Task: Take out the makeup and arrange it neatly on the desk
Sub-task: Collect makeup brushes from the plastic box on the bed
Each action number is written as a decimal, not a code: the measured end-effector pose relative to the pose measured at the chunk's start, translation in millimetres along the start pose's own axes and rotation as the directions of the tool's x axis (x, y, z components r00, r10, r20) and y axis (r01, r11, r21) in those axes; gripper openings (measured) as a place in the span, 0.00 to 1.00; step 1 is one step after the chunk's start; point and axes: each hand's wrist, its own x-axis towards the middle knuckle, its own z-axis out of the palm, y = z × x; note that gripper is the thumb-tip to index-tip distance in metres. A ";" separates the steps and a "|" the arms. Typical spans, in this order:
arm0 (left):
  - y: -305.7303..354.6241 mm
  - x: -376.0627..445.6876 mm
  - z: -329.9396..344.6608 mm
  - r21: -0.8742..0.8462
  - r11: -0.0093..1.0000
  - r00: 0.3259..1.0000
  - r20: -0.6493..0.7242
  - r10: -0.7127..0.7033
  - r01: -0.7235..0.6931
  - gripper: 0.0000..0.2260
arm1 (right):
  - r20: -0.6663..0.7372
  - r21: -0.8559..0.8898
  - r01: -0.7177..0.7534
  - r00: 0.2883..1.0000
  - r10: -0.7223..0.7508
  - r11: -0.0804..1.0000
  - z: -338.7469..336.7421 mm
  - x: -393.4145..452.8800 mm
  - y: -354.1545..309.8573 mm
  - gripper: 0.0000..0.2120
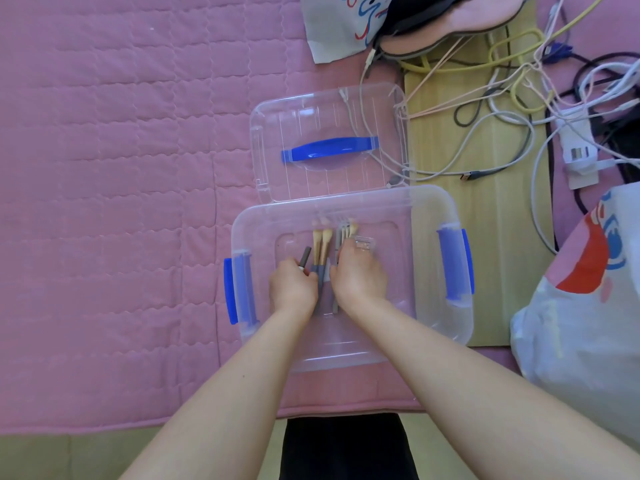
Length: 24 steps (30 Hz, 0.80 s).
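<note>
- While both our hands are down inside the clear box (349, 202), we judge we are at the taking-out step, with nothing yet laid out on the pink quilted cover (121, 202).
- Our left hand (293, 289) has its grip curled round a dark pencil-like stick (305, 258), near the left of the box floor.
- Our right hand (358, 275) rests over the grey handles of the brushes (321, 247); whether its grip is closed on them we cannot tell.
- Those brushes lie in the middle of the box, bristle ends pointing far.
- Just beyond the box, its lid (329, 109) lies flat, blue handle up.
- Next, we think, the move calls for lifting the items clear of the box wall and setting them side by side on the open cover to the left, away from the cables (502, 109) at far right.
</note>
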 end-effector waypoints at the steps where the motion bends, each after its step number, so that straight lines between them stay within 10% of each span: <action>1: -0.8 0.4 0.7 0.012 1.000 1.000 0.001 0.012 -0.012 0.03 | -0.002 -0.024 0.005 1.000 -0.005 1.000 0.1 -0.4 1.0 0.13; 8: -1.8 1.3 4.3 0.075 0.996 0.999 0.011 0.048 -0.049 0.07 | 0.007 -0.130 0.037 0.999 -0.037 0.991 -0.2 -0.5 -2.5 0.09; 24: 12.4 -7.5 0.6 0.058 0.984 0.985 0.002 0.171 -0.171 0.06 | 0.069 0.250 -0.125 0.991 0.111 0.960 -37.1 -3.6 39.9 0.17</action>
